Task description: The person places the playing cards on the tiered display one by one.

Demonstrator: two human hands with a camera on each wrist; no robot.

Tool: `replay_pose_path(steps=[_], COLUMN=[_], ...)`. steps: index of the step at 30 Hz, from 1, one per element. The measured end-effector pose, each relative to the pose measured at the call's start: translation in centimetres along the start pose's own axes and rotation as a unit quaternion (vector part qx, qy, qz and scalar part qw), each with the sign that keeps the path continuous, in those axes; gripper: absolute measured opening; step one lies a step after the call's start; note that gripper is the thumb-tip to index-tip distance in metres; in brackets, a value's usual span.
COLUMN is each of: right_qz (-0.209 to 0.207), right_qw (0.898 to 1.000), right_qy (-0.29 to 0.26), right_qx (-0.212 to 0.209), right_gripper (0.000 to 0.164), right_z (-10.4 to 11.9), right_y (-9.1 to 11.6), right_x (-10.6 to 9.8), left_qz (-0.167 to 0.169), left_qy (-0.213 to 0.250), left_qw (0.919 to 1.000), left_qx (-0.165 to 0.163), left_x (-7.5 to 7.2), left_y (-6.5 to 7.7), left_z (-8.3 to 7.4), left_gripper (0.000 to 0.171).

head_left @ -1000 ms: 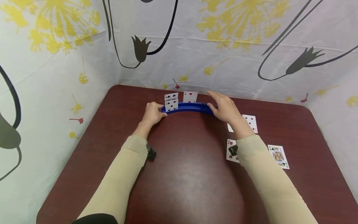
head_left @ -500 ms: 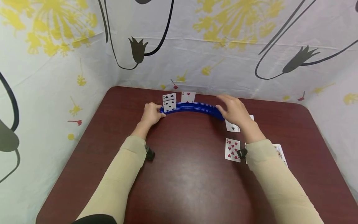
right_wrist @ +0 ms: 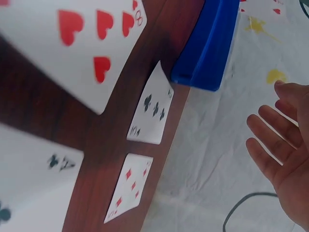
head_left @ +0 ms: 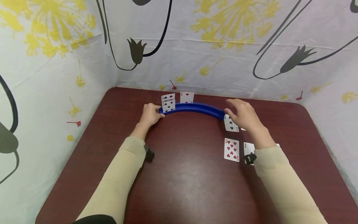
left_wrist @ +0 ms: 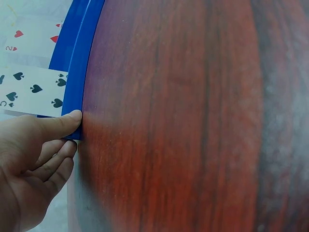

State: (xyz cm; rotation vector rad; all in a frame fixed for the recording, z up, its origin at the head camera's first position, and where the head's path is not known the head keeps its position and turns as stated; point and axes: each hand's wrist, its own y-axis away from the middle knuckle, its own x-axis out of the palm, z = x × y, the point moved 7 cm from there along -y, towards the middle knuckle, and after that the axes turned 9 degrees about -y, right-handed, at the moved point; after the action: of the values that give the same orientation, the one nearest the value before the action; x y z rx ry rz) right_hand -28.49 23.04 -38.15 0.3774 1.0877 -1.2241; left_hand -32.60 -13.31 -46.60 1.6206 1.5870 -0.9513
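A curved blue playing card holder [head_left: 195, 107] lies near the back of the table. My left hand [head_left: 150, 115] pinches its left end, the thumb [left_wrist: 72, 121] on the near side. In the holder, a spade card [head_left: 168, 106] stands in front of another black-suited card [head_left: 168, 97], mostly hidden. The two of hearts [head_left: 186, 97] stands to their right. Past the holder's right end, my right hand [head_left: 244, 115] is raised with nothing in it, its fingers spread loosely in the right wrist view. Below it lies a clubs card [head_left: 230, 123], partly covered by the hand in the head view.
On the table's right side lie the eight of hearts [head_left: 231, 150], the ace of clubs [head_left: 248, 148] and a diamonds card [right_wrist: 129, 186]. My right sleeve covers most of one more card. White patterned cloth [head_left: 223, 68] hangs behind the table [head_left: 190, 174].
My right hand has moved right, off the holder's right end, uncovering that end and the clubs card. The left hand keeps its grip. The view has shifted slightly.
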Motion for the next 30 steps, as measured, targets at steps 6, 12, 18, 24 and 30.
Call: replay_pose_path(steps=[6, 12, 18, 24, 30], right_qz=[-0.011, -0.008, -0.004, -0.01, -0.013], right_qw=[1.0, 1.0, 1.0, 1.0, 1.0], right_qy=[-0.009, -0.016, -0.013, -0.004, -0.001], right_qx=[-0.01, -0.001, 0.019, 0.017, 0.022], right_gripper=[0.037, 0.038, 0.039, 0.039, 0.038], right_z=[-0.6, -1.5, -2.3, -2.7, -3.4], right_y=[1.1, 2.2, 3.0, 3.6, 4.5], right_x=[-0.6, -0.7, -0.9, -1.5, -2.1], left_qz=[-0.003, 0.004, 0.004, -0.001, 0.002], left_qy=[0.0, -0.005, -0.009, -0.006, -0.009], left_qw=[1.0, 1.0, 1.0, 1.0, 1.0], left_qx=[0.0, -0.004, -0.001, 0.0, -0.001], left_x=[-0.1, -0.1, -0.1, -0.1, 0.0], left_y=[0.1, 0.2, 0.2, 0.1, 0.0], left_z=[0.1, 0.0, 0.0, -0.1, -0.1], left_gripper=[0.047, 0.048, 0.048, 0.048, 0.049])
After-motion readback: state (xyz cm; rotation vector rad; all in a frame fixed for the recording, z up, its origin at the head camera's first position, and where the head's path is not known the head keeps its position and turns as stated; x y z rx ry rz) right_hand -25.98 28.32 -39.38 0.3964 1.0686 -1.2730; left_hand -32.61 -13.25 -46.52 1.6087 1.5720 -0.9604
